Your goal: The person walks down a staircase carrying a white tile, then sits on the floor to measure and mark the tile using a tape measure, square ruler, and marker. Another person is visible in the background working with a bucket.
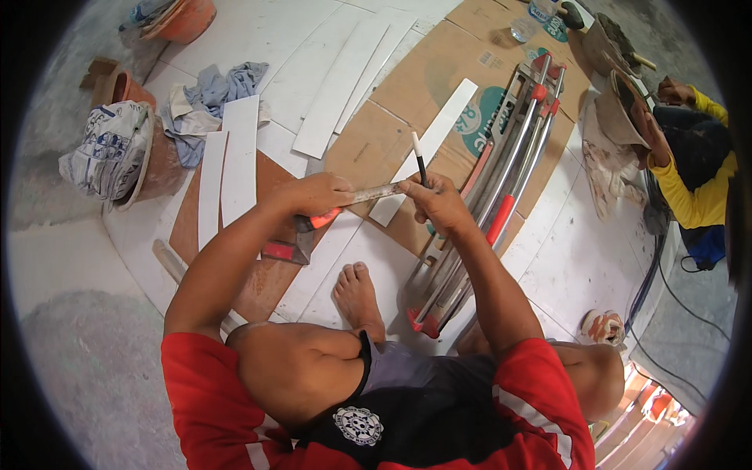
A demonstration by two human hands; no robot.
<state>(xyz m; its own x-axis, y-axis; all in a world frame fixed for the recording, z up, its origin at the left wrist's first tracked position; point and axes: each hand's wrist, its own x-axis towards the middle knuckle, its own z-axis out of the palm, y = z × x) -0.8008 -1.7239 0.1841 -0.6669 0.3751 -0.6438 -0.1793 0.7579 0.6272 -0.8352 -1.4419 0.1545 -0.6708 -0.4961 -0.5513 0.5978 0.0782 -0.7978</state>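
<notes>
My left hand is closed on a tape measure with a red-orange and dark case. Its pale blade stretches a short way across to my right hand, whose fingers pinch the other end. A marker, dark with a white end, also sticks up from my right hand. Below the blade, a narrow white tile strip lies on flattened cardboard. Just right of my right hand rests a long manual tile cutter with metal rails and red parts.
White strips lie on a brown board at left, near a red-and-dark object. Buckets and crumpled cloth stand beyond. At right, another person in yellow sleeves handles a bucket; cables run nearby.
</notes>
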